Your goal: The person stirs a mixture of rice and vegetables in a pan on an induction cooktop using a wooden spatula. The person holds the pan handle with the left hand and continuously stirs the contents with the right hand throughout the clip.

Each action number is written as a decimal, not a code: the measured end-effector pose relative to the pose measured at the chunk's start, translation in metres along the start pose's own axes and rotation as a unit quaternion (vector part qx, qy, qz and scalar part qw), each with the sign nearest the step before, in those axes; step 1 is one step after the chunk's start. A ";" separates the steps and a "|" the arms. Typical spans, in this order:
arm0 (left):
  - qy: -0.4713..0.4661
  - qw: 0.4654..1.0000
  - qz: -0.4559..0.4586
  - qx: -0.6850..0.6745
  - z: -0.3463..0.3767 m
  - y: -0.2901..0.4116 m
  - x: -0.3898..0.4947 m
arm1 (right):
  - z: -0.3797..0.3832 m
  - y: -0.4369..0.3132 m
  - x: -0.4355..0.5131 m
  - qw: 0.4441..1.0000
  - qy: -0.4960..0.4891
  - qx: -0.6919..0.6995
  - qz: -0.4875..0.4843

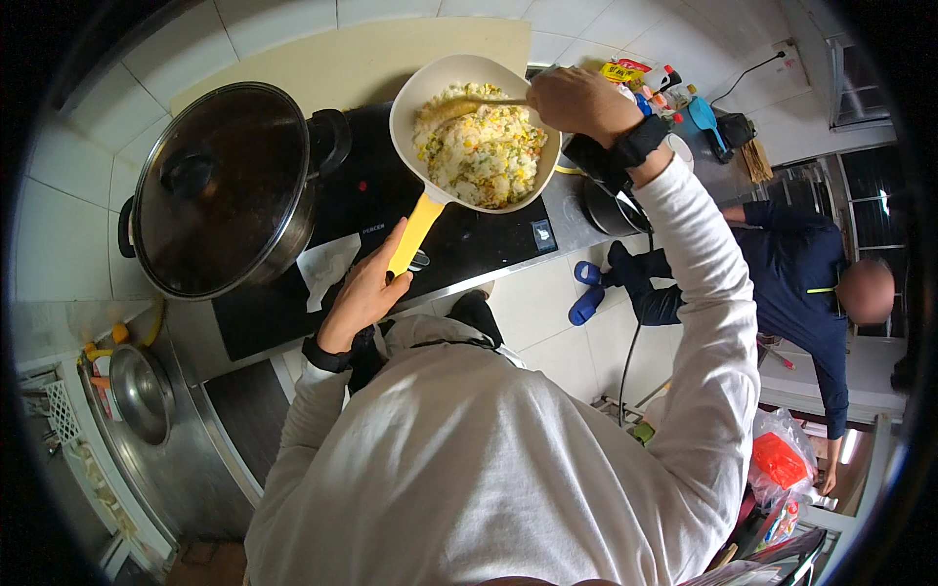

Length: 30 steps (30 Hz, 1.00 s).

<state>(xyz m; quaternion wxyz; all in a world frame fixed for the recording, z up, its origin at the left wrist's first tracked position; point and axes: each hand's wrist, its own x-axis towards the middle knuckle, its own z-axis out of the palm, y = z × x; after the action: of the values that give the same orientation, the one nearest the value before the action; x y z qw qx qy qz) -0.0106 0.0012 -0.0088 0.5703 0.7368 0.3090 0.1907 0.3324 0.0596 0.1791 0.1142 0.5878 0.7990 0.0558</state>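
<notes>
A light-coloured frying pan rests over a black glass cooktop. In it lies rice mixed with diced vegetables, yellow, green and orange bits among the grains. My left hand grips the pan's yellow handle from the near side. Above the pan's right rim, my right hand is closed around the handle of a wooden spatula. The spatula's head touches the rice at the pan's upper left; part of its handle is hidden in my fist.
A large lidded steel pot stands left of the pan, beside a white paper. Bottles and packets crowd the back right, near a black pot and a blue ladle. Another person stands at right. A metal bowl sits lower left.
</notes>
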 end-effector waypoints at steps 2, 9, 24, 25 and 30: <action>-0.003 1.000 0.003 0.016 0.000 0.000 0.000 | -0.008 0.000 0.003 0.998 -0.014 -0.048 0.023; 0.001 1.000 0.013 0.023 0.002 -0.011 0.001 | -0.018 -0.010 -0.001 0.998 0.007 -0.066 -0.017; -0.009 1.000 -0.002 0.028 0.000 -0.002 0.000 | -0.021 -0.032 -0.021 0.994 -0.037 -0.049 0.088; -0.005 1.000 0.003 0.027 0.000 -0.002 0.001 | -0.020 -0.032 -0.023 0.995 0.017 -0.031 0.090; 0.002 0.999 0.030 0.018 0.001 -0.006 0.001 | -0.007 -0.038 -0.019 0.993 0.024 -0.109 0.030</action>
<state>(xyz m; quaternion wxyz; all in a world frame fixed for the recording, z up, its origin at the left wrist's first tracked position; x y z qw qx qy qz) -0.0104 0.0024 -0.0149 0.5505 0.7554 0.2913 0.2038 0.3012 0.0308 0.1794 0.1567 0.5937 0.7729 0.1600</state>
